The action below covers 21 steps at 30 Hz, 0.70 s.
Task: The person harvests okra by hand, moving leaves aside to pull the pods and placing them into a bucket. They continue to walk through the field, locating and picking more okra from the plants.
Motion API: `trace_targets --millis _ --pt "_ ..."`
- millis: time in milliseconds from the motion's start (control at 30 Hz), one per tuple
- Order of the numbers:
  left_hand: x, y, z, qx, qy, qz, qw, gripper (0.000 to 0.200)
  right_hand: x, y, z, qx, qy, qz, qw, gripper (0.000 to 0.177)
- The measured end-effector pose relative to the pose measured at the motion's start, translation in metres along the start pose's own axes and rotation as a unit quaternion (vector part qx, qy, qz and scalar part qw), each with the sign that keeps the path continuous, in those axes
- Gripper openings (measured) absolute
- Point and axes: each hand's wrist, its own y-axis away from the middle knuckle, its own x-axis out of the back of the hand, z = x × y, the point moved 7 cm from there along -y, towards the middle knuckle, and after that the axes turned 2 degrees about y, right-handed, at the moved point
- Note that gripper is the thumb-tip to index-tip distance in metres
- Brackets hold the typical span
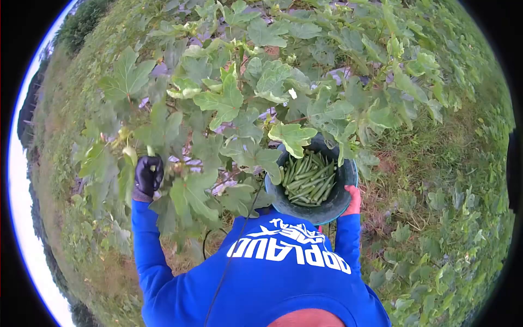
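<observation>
Dark round bucket (321, 213), tilted, about half full of green okra pods (309, 180). Pale stalk (150, 151) upright in gloved left hand (148, 175).

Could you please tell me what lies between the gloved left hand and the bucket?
In the head view, broad green leaves fill the stretch between the left hand and the bucket; one leaf overlaps the bucket's rim.

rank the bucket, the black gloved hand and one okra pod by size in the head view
1. bucket
2. left hand, black glove
3. okra pod: nearly as long as the hand but far thinner
</observation>
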Motion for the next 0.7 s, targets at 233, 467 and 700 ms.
trace_targets --millis 233,467,700 --pt "-0.235 0.115 0.107 -0.249 -0.145 -0.078 0.955 0.024 0.003 0.009 -0.035 0.014 0.025 -0.031 0.999 0.042" --pt "-0.356 0.105 0.063 -0.248 -0.462 -0.186 0.831 0.025 0.016 0.013 -0.059 0.020 0.040 -0.048 0.998 0.045" --pt "-0.241 -0.069 0.204 -0.359 -0.021 0.017 0.933 0.043 0.024 0.002 -0.065 -0.021 0.029 -0.032 0.999 0.040"
